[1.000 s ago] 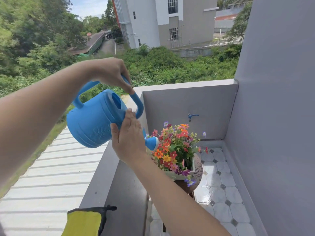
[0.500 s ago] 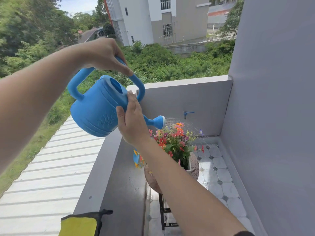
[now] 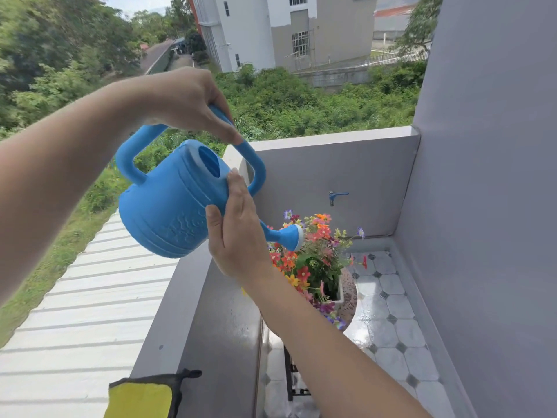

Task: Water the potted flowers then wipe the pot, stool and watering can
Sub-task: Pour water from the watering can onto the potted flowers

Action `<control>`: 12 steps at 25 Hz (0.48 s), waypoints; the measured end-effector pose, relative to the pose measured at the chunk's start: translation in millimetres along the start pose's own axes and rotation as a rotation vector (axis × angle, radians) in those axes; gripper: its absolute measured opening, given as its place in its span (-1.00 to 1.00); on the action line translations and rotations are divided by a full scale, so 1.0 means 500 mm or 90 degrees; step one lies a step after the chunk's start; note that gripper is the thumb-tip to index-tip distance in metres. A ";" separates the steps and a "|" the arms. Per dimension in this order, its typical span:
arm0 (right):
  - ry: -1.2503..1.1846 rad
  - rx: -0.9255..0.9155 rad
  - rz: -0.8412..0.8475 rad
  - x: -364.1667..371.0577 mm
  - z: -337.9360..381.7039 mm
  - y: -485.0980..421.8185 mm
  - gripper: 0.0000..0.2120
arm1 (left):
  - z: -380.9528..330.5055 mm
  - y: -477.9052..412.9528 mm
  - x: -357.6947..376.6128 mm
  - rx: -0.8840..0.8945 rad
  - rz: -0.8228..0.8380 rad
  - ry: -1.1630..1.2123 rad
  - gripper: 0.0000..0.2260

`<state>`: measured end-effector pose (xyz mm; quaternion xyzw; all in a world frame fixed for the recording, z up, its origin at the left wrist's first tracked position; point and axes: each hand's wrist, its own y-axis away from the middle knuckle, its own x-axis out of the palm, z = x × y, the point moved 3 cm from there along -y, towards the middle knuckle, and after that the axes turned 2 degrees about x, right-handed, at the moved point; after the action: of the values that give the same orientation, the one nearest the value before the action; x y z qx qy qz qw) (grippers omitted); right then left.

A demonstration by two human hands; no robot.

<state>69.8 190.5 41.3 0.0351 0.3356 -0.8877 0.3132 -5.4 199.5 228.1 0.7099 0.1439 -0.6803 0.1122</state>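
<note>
A blue watering can [image 3: 168, 206] hangs tilted in the air, its rose [image 3: 294, 236] pointing right and down over the colourful flowers [image 3: 313, 257]. My left hand [image 3: 187, 101] grips the can's arched handle from above. My right hand [image 3: 238, 233] lies with straight fingers against the can's side near the spout's base. The flowers stand in a white pot [image 3: 339, 294] on a round speckled stool [image 3: 349, 300] with dark metal legs [image 3: 291, 378]. My right forearm hides much of the stool.
A yellow cloth with black trim [image 3: 141, 396] lies on the balcony's grey ledge [image 3: 168, 321]. A blue tap [image 3: 336, 196] sticks out of the back wall. The tiled floor [image 3: 391, 312] is wet. A tall grey wall [image 3: 488, 206] closes the right side.
The can has swung to the right and its rose has dipped lower, close over the flowers. Both hands keep their places on the can.
</note>
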 end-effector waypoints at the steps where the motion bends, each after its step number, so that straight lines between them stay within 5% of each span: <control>1: 0.000 -0.003 -0.005 -0.002 -0.005 -0.009 -0.30 | -0.001 -0.001 -0.002 -0.003 -0.012 0.005 -0.79; 12: -0.096 0.026 0.086 0.099 0.034 0.027 -0.44 | 0.063 0.086 0.002 -0.085 -0.006 -0.022 -0.75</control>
<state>40.5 146.0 33.3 -0.0025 0.2896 -0.8713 0.3961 -19.3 148.5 223.9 0.6884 0.1903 -0.6818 0.1584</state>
